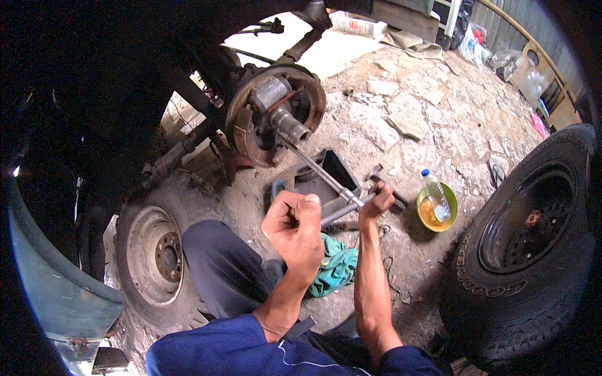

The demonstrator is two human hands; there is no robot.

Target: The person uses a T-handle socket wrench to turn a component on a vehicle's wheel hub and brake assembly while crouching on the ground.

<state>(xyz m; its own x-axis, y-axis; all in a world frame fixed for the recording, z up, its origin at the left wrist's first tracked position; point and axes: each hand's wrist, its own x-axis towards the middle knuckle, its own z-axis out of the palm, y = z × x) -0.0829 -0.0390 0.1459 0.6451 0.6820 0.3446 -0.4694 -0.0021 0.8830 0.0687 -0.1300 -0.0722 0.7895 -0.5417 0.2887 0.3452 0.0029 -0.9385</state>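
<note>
My right hand (pixel 379 200) is closed around the right end of a crossbar handle. From that handle a long metal socket bar (pixel 329 178) reaches up to the lower part of a rusty brake assembly (pixel 242 131), beside its protruding spindle (pixel 291 124). My left hand (pixel 293 232) is curled into a fist, thumb on top, where the handle's left part passes out of sight; whether its fingers grip it is hidden. What looks like a hammer (pixel 375 170) lies just beyond my right hand. A green cloth (pixel 335 269) is on the ground below the handle.
A wheel with a black rim (pixel 486 244) stands at the right, and another wheel with a pale rim (pixel 139 250) at the left. A yellow-green bowl (pixel 453 202) holds a clear bottle (pixel 433 188) with a blue cap. A black angular container (pixel 335 164) sits behind the bar. Stone paving (pixel 407 119) stretches behind.
</note>
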